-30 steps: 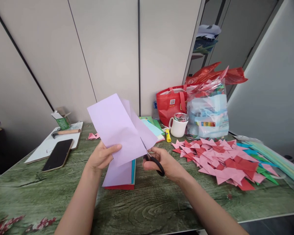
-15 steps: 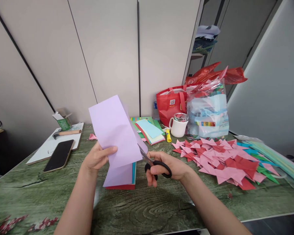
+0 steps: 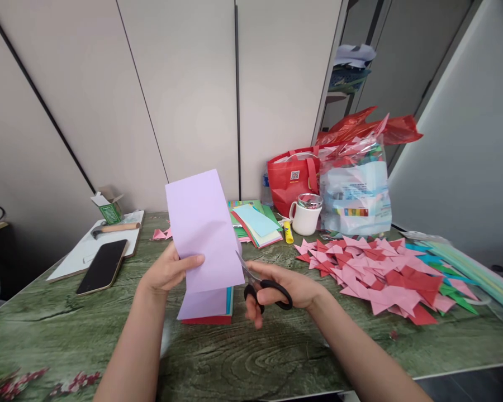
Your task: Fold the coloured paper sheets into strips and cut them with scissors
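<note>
My left hand (image 3: 170,269) is closed on a sheet of light purple paper (image 3: 201,223), thumb on its front face, and holds it up above the table. In my right hand (image 3: 280,285) is a pair of scissors (image 3: 260,283) with black handles, my fingers through the loops. The blades are parted and meet the right edge of the purple sheet. Below the raised sheet lies a stack of coloured paper (image 3: 205,304), purple on top with blue and red edges showing. Part of the stack is hidden behind the raised sheet.
Pink and red folded paper pieces (image 3: 373,268) cover the right side. Behind stand a white mug (image 3: 305,216), a yellow glue stick (image 3: 288,232), a red bag (image 3: 291,181) and a filled plastic bag (image 3: 354,195). A phone (image 3: 103,267) and a hammer (image 3: 115,228) lie left.
The purple sheet has turned more upright and its top has shifted right. My right hand and the scissors have moved slightly down and left; the blades are wider apart.
</note>
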Demonstrator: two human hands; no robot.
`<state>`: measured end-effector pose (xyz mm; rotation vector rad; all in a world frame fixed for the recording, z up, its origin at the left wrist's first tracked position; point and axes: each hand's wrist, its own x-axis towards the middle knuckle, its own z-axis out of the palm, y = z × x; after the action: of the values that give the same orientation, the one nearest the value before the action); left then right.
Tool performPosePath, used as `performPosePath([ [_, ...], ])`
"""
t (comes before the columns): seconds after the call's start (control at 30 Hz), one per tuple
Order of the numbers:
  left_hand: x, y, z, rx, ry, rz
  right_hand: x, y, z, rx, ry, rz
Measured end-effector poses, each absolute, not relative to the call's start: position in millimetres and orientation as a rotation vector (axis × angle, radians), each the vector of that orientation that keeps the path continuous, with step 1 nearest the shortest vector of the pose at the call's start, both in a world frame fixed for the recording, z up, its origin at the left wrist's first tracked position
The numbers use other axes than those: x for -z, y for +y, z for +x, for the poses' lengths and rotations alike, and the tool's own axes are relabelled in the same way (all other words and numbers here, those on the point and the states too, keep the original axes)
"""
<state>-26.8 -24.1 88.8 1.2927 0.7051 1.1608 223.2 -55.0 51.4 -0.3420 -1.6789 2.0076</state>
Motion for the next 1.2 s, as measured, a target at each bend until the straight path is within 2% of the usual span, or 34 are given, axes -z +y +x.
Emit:
performPosePath([
  [0.23, -96.7, -30.1, -24.2, -1.136, 0.698, 1.328, -48.0, -59.9, 203.5, -1.752, -1.612, -0.265],
  [0.53, -101.8, -32.4, -14.0, -1.250, 0.769, 1.313, -43.2, -65.4, 188.7, -1.350, -1.581, -0.490],
  [0.77, -94.4, -29.3, -20.0, -1.119, 0.820, 1.409, -45.2, -64.9, 192.6, -1.592, -1.610, -0.355],
  [1.0, -94.6, -29.4, -22.3, -1.163, 0.904, 1.461, -41.3, -63.6, 183.6, -1.362, -1.507, -0.378],
  [1.2, -93.6, -32.4, -22.8, -1.134, 0.945, 1.564, -41.0, -62.9, 182.9, -1.358, -1.508, -0.368],
])
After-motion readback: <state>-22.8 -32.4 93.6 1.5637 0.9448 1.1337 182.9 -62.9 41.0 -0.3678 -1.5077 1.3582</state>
